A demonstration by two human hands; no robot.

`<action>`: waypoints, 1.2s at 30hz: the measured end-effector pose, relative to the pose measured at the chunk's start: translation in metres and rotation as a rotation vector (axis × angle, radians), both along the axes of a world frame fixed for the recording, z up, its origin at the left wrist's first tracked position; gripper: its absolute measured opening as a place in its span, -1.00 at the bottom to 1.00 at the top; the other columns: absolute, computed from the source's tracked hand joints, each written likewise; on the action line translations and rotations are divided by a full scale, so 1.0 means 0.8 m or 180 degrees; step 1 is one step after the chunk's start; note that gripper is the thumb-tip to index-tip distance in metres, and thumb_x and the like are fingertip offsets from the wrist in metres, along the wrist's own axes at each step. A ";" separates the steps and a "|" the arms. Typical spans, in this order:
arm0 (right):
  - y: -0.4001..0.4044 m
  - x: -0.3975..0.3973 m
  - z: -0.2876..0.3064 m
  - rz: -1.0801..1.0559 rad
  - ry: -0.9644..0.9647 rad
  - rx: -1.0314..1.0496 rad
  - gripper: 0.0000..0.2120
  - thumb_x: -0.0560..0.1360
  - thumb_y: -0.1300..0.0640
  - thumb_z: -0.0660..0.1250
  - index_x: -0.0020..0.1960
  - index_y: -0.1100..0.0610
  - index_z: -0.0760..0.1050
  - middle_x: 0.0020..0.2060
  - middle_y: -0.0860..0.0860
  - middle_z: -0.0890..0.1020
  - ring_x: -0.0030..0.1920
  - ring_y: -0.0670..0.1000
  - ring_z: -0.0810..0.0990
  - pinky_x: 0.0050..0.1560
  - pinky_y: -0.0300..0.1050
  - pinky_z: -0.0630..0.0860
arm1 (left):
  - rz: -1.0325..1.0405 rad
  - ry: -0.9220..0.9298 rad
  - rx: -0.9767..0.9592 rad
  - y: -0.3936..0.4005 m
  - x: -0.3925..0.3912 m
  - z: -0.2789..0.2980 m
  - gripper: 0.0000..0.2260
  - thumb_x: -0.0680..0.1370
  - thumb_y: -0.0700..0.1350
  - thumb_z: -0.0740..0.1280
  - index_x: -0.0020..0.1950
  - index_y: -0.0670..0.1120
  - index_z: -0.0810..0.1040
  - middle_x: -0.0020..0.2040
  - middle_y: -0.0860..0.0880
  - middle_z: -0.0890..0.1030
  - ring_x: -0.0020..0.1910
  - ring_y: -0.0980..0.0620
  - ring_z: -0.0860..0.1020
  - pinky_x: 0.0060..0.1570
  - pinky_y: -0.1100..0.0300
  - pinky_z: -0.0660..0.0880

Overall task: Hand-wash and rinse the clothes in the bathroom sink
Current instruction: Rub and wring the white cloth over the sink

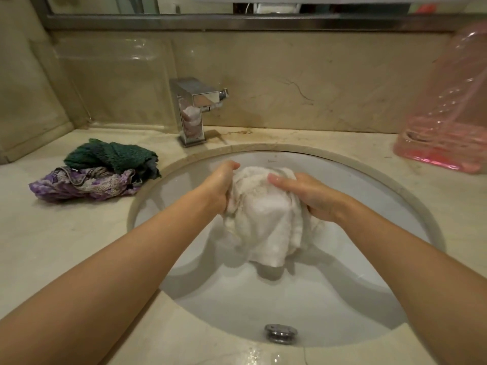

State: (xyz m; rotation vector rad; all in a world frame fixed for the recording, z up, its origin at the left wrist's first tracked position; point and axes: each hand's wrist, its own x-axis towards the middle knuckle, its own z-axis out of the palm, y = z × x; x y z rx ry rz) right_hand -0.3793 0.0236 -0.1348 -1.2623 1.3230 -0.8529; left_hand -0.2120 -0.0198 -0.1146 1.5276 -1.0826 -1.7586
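Both hands (pixel 220 187) (pixel 307 196) in curled grip

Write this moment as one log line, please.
step: washing | left hand: holds towel | right hand: holds towel | place: over sink | waiting: clothes on counter

Dim warm indoor light, soft arm shadows in the sink (pixel 342 299), glare on the faucet (pixel 203 97), wide-angle bending at edges

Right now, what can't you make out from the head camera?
- Both hands' fingertips: left hand and right hand grip the white cloth, which wraps them.
- Sink floor under the cloth: covered.
- Pink bag contents: blurred, cut by the right edge.
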 end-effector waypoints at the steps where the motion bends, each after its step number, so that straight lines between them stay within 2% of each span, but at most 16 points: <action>1: -0.001 0.002 0.004 -0.0229 -0.0196 -0.0205 -0.56 0.42 -0.18 0.35 0.10 0.15 0.58 -0.06 0.05 0.71 -0.05 0.03 0.70 0.05 -0.10 0.60 | -0.0143 -0.0087 -0.0084 0.001 -0.001 -0.001 -0.63 0.63 0.08 0.14 -0.13 -0.14 0.57 -0.41 -0.06 0.64 -0.27 -0.05 0.58 -0.14 0.14 0.49; 3: 0.001 0.009 0.010 -0.0485 -0.0510 -0.0472 -0.54 0.36 -0.23 0.32 -0.03 0.16 0.61 -0.16 0.07 0.71 -0.13 0.04 0.70 -0.03 -0.09 0.61 | -0.0561 -0.0257 -0.0245 0.005 -0.007 -0.003 -0.53 0.64 0.18 0.09 -0.19 -0.10 0.59 -0.43 -0.01 0.64 -0.36 0.02 0.60 -0.28 0.21 0.48; 5: 0.003 0.015 0.012 -0.0743 -0.0738 -0.0530 -0.45 0.32 -0.27 0.31 -0.01 0.21 0.61 -0.14 0.13 0.70 -0.11 0.11 0.70 0.02 0.00 0.60 | -0.0991 -0.0396 -0.0461 0.008 -0.012 -0.007 -0.46 0.62 0.28 0.02 -0.20 -0.07 0.59 -0.41 0.04 0.65 -0.42 0.09 0.62 -0.38 0.29 0.48; 6: 0.002 0.015 0.012 -0.0902 -0.0857 -0.0504 -0.37 0.30 -0.29 0.32 0.05 0.24 0.60 -0.10 0.17 0.70 -0.07 0.15 0.70 0.05 0.04 0.60 | -0.1162 -0.0444 -0.0565 0.010 -0.014 -0.007 -0.43 0.59 0.33 0.00 -0.14 -0.05 0.60 -0.35 0.05 0.67 -0.36 0.10 0.64 -0.32 0.29 0.52; 7: 0.001 0.014 0.011 -0.1025 -0.1017 -0.0464 -0.29 0.28 -0.31 0.33 0.12 0.28 0.58 -0.04 0.21 0.69 -0.02 0.18 0.69 0.10 0.08 0.60 | -0.1279 -0.0464 -0.0651 0.011 -0.014 -0.006 -0.41 0.56 0.38 0.00 -0.05 -0.04 0.60 -0.23 0.03 0.70 -0.23 0.07 0.65 -0.14 0.22 0.56; 9: -0.001 0.011 0.012 -0.1201 -0.1340 -0.0417 -0.17 0.23 -0.36 0.37 0.20 0.29 0.54 0.03 0.25 0.66 0.04 0.22 0.67 0.18 0.16 0.55 | -0.1406 -0.0406 -0.0689 0.012 -0.013 -0.004 -0.35 0.44 0.45 0.10 0.16 -0.04 0.56 0.05 -0.03 0.66 0.04 -0.03 0.62 0.18 -0.01 0.51; 11: -0.002 0.008 0.014 -0.1425 -0.1420 -0.0449 -0.20 0.26 -0.37 0.38 0.18 0.27 0.56 0.02 0.23 0.67 0.03 0.21 0.67 0.19 0.19 0.53 | -0.1418 -0.0262 -0.0673 0.014 -0.011 -0.002 -0.33 0.36 0.41 0.25 0.26 -0.05 0.52 0.15 -0.06 0.64 0.11 -0.08 0.62 0.20 -0.09 0.52; 13: -0.002 0.004 0.013 -0.1743 -0.1145 -0.0611 -0.42 0.41 -0.29 0.36 0.06 0.23 0.59 -0.06 0.17 0.70 -0.03 0.15 0.70 0.13 0.14 0.58 | -0.1370 -0.0236 -0.0836 0.015 -0.015 -0.006 -0.46 0.44 0.30 0.33 0.23 -0.08 0.55 0.12 -0.06 0.67 0.10 -0.08 0.64 0.21 -0.09 0.53; 15: 0.001 0.004 0.014 -0.2016 -0.0643 -0.0801 -0.56 0.48 -0.20 0.36 -0.04 0.22 0.61 -0.13 0.12 0.71 -0.08 0.11 0.70 0.05 0.05 0.61 | -0.1008 -0.0031 -0.0964 0.013 -0.018 -0.010 -0.52 0.53 0.26 0.28 0.20 -0.09 0.59 0.06 -0.07 0.69 0.05 -0.08 0.66 0.19 -0.06 0.54; 19: 0.015 0.048 0.027 -0.2198 0.0296 -0.1704 -0.51 0.47 -0.17 0.39 -0.29 0.28 0.52 -0.37 0.17 0.60 -0.35 0.13 0.57 -0.24 -0.02 0.50 | -0.0140 0.0720 -0.0840 0.013 -0.020 -0.005 -0.52 0.59 0.27 0.15 0.16 -0.08 0.61 -0.02 -0.12 0.70 -0.04 -0.11 0.68 0.05 0.01 0.58; 22: 0.030 0.107 0.017 -0.1985 0.0965 -0.2497 -0.46 0.50 -0.17 0.34 -0.39 0.27 0.53 -0.48 0.15 0.58 -0.40 0.14 0.58 -0.34 -0.01 0.49 | 0.0012 0.1070 -0.0734 0.019 -0.017 -0.013 -0.54 0.66 0.13 0.08 -0.25 -0.09 0.58 -0.43 0.00 0.62 -0.45 0.09 0.61 -0.41 0.31 0.53; 24: 0.026 0.114 0.012 -0.2028 0.1312 -0.2617 -0.49 0.53 -0.16 0.28 -0.44 0.17 0.47 -0.54 0.05 0.51 -0.41 0.10 0.54 -0.37 -0.06 0.41 | -0.0022 0.1103 -0.0728 0.030 -0.019 -0.015 -0.62 0.67 0.06 0.07 -0.25 -0.06 0.46 -0.54 0.06 0.53 -0.56 0.14 0.53 -0.55 0.37 0.44; 27: 0.013 0.088 0.021 -0.2318 0.1652 -0.2071 -0.52 0.57 -0.10 0.26 -0.46 0.03 0.26 -0.55 -0.08 0.36 -0.38 0.05 0.43 -0.36 -0.10 0.23 | -0.0160 0.1063 -0.0606 0.044 -0.033 -0.007 -0.66 0.66 -0.03 0.13 -0.28 -0.08 0.47 -0.50 -0.01 0.51 -0.54 0.07 0.51 -0.51 0.36 0.43; 30: 0.017 0.082 0.021 -0.2407 0.1839 -0.1997 -0.58 0.57 -0.09 0.24 -0.42 0.02 0.31 -0.52 -0.09 0.39 -0.34 0.04 0.46 -0.32 -0.12 0.24 | -0.0032 0.1057 -0.0549 0.048 -0.048 -0.005 -0.66 0.66 -0.08 0.13 -0.29 -0.09 0.46 -0.49 -0.01 0.49 -0.58 0.11 0.50 -0.54 0.40 0.41; 33: 0.038 0.109 0.014 -0.2187 0.1637 -0.2295 -0.65 0.54 -0.07 0.29 -0.36 0.08 0.42 -0.46 0.01 0.49 -0.32 0.09 0.52 -0.29 -0.07 0.36 | 0.0266 0.1564 -0.0489 0.049 -0.052 -0.007 -0.65 0.70 -0.11 0.02 -0.27 -0.05 0.35 -0.39 0.05 0.43 -0.62 0.24 0.46 -0.55 0.44 0.39; 36: 0.023 0.097 0.021 -0.2197 0.1615 -0.2143 -0.62 0.54 -0.05 0.29 -0.37 0.11 0.38 -0.45 0.04 0.47 -0.31 0.12 0.49 -0.31 -0.08 0.29 | 0.0412 0.1500 -0.0361 0.050 -0.043 0.000 -0.65 0.69 -0.05 0.05 -0.25 -0.10 0.41 -0.43 -0.01 0.43 -0.49 0.14 0.48 -0.41 0.35 0.42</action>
